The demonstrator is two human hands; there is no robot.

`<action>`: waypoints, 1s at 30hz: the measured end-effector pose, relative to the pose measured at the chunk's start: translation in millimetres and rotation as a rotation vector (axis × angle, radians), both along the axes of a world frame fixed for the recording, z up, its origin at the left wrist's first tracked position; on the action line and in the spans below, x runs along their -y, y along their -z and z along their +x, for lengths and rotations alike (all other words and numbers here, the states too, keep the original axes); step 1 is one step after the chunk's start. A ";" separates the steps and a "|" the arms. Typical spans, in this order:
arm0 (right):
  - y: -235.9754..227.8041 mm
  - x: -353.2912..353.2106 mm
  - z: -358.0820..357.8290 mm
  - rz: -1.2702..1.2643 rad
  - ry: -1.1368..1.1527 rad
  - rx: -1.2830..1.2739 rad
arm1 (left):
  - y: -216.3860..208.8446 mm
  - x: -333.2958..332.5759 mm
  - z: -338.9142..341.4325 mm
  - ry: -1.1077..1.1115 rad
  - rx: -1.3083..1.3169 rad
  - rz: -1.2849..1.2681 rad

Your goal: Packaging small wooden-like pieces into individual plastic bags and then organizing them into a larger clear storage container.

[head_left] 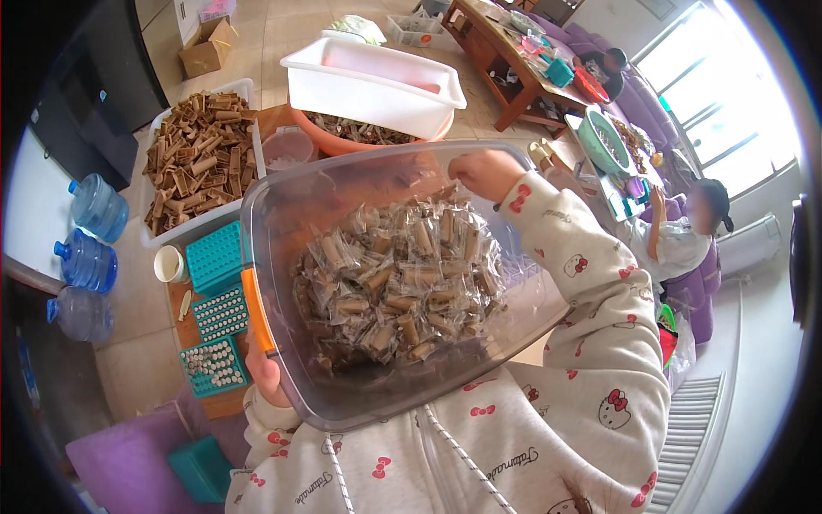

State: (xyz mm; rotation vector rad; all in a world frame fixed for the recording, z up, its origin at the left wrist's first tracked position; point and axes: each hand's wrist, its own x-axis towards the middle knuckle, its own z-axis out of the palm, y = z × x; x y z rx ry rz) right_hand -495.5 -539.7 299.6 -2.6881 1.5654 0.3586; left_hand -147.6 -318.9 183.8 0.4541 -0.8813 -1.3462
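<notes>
Beside teal trays [221, 313] and a white bin [372, 96], left hand [269, 377] grips the tub [377, 392], right hand's [486, 174] hold unclear.

Tub [317, 403] is front and centre, packets [402, 274] heaped in it. Trays [214, 259] lined up on its left, crate [199, 224] just behind those, jugs [90, 259] further left. Basin [301, 128] is behind the tub, box [368, 94] plonked on top, table [524, 74] back right.

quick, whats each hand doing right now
Left hand: holding the clear bin beside its orange handle.
Right hand: curled at the bin's far edge; whether it grips anything cannot be told.
</notes>
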 end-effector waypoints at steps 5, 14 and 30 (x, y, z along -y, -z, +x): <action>21.0 -5.1 -36.4 -0.245 -0.354 -0.001 | 8.3 1.1 6.1 -0.201 0.294 -0.053; 56.4 12.4 -26.8 0.053 0.086 -0.224 | 2.8 -1.9 1.6 -0.040 -0.003 0.072; -52.9 3.1 -40.6 0.397 0.401 0.516 | 18.2 0.1 11.6 -0.024 0.094 0.012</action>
